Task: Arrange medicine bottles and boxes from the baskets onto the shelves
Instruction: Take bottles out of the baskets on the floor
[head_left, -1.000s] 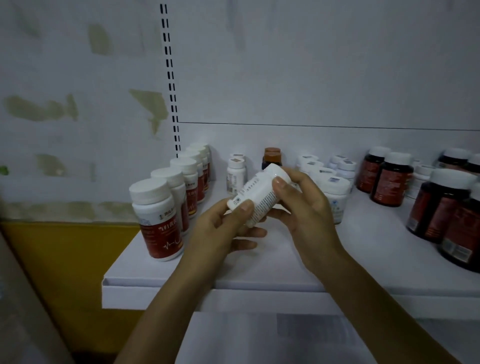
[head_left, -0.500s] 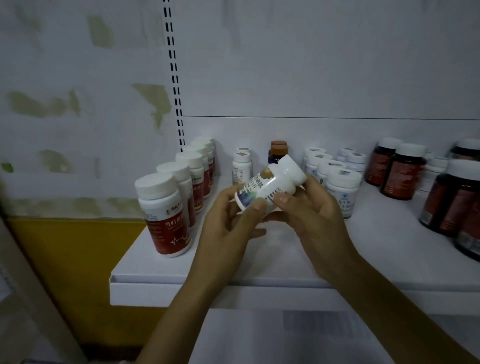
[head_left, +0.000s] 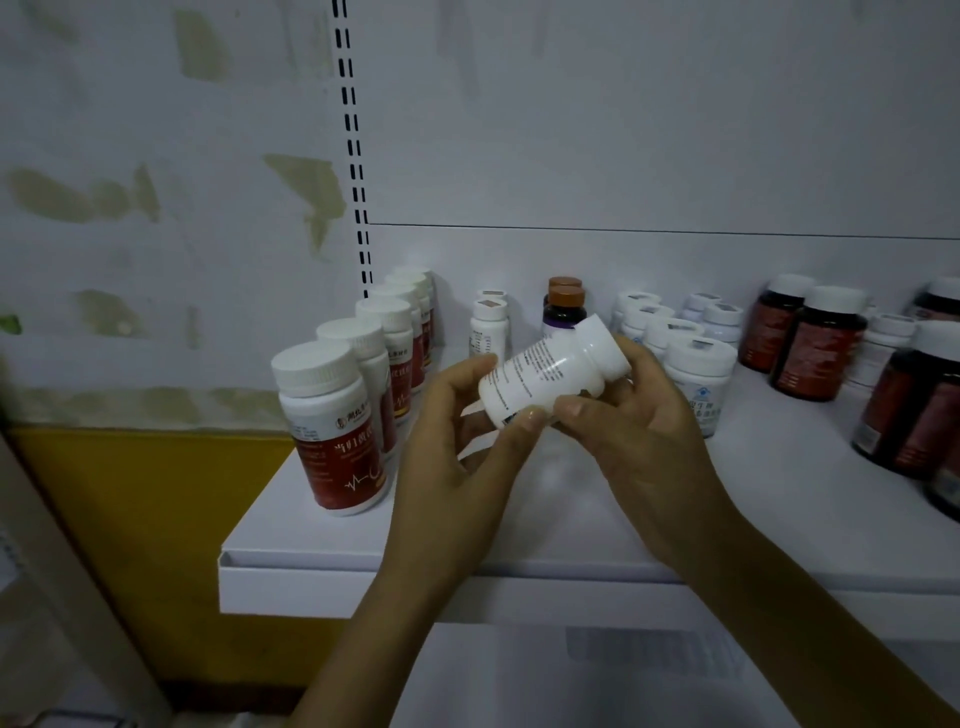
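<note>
White plastic bottle (head_left: 545, 379) is tilted, cap toward 2 o'clock, and held above the shelf (head_left: 519, 545), not resting on it. My left hand (head_left: 457, 447) pinches its base end with thumb and fingers. My right hand (head_left: 639, 431) curls round the cap end.

Best move, I reckon: turn it upright with the label facing me, then lower it straight down. There is bare shelf at 6 o'clock of the bottle, between the red-label row (head_left: 332, 426) at 9 and the white-cap cluster (head_left: 696, 374) at 3. Dark jars (head_left: 815, 343) are well apart at 3. The shelf's front lip (head_left: 363, 587) is near, so set it well back and watch my knuckles on the neighbours.
</note>
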